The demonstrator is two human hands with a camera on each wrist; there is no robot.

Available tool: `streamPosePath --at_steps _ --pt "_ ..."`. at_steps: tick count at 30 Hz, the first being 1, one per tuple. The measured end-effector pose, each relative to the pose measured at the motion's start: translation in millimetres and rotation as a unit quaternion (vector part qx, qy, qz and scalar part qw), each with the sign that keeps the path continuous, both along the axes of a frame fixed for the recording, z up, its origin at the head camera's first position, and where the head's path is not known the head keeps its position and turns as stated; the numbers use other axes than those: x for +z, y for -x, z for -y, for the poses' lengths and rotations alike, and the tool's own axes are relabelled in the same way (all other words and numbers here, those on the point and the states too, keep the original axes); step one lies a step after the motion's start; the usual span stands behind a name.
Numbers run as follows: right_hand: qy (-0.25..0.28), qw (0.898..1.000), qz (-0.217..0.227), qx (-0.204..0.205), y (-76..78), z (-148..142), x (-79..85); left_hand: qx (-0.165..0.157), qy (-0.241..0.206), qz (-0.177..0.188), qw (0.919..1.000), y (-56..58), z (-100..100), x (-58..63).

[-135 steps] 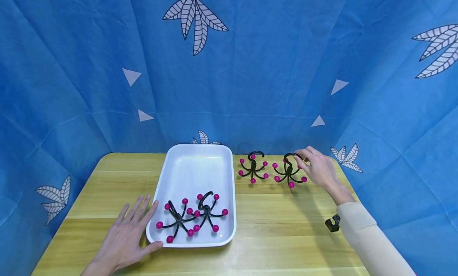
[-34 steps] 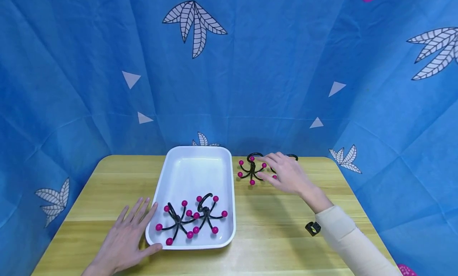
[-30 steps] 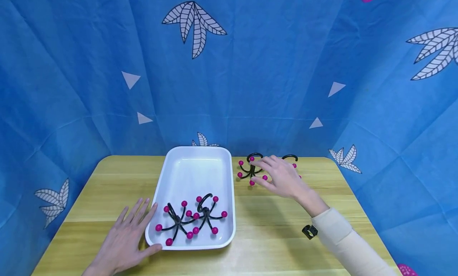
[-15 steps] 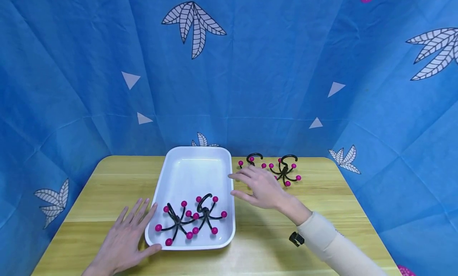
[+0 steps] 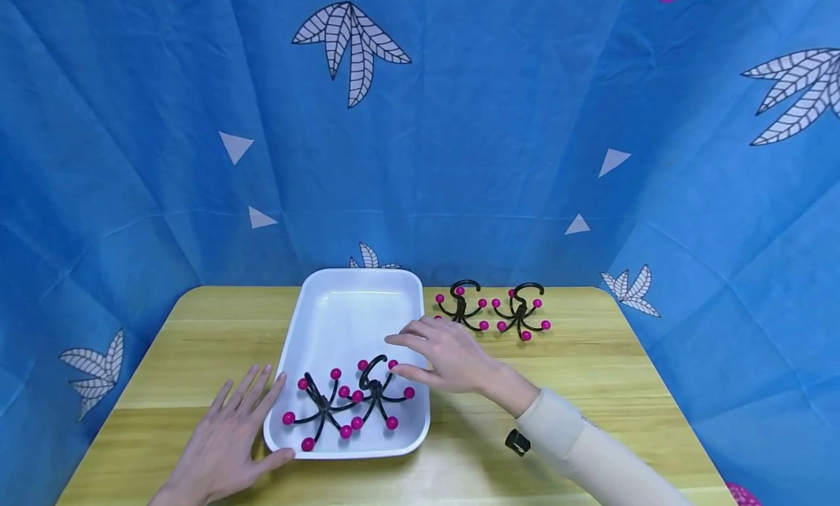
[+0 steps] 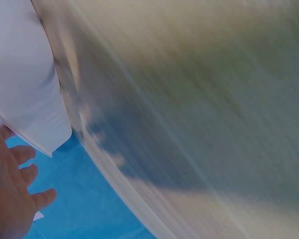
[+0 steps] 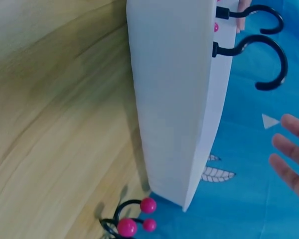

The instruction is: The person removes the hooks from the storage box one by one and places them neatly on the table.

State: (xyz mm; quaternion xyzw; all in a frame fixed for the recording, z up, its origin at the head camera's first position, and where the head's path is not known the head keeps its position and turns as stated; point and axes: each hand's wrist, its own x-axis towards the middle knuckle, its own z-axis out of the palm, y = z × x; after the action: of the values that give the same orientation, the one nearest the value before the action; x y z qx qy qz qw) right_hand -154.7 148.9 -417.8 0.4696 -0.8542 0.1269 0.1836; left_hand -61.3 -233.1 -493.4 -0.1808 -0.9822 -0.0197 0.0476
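right hand [image 5: 446,356]: thumb and fingers parted, nothing held, above the right side of the glossy white rectangular tray [image 5: 341,309]; lowered carelessly, it could snag the black hook-topped hanger with pink balls [image 5: 375,391].
left hand [image 5: 226,429]: fingers spread, gripping nothing, at the left rim (touching or just beside, i can't tell); a stray push could shift the tray.
tray pair: that hanger and a second hanger [image 5: 321,402] alike sit inside; their arms cross in view, so lifting one could drag its neighbour.
table pair: a third hanger [image 5: 461,305] and a fourth hanger [image 5: 520,313] rest on the pale wooden table [image 5: 623,375], right of the tray.
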Motion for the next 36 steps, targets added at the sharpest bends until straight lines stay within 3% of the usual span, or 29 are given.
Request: streamPosePath --at_steps 9,25,36 --pt "0.008 1.000 0.015 0.025 2.8 16 -8.1 0.000 0.001 -0.003 1.0000 -0.1 0 0.1" --pt "-0.011 0.999 0.015 0.027 6.3 29 -24.4 0.003 0.001 -0.007 1.0000 0.3 0 -1.3" --pt "-0.009 0.999 0.014 0.034 2.6 33 -24.4 0.004 -0.001 -0.003 1.0000 0.6 0 -1.6"
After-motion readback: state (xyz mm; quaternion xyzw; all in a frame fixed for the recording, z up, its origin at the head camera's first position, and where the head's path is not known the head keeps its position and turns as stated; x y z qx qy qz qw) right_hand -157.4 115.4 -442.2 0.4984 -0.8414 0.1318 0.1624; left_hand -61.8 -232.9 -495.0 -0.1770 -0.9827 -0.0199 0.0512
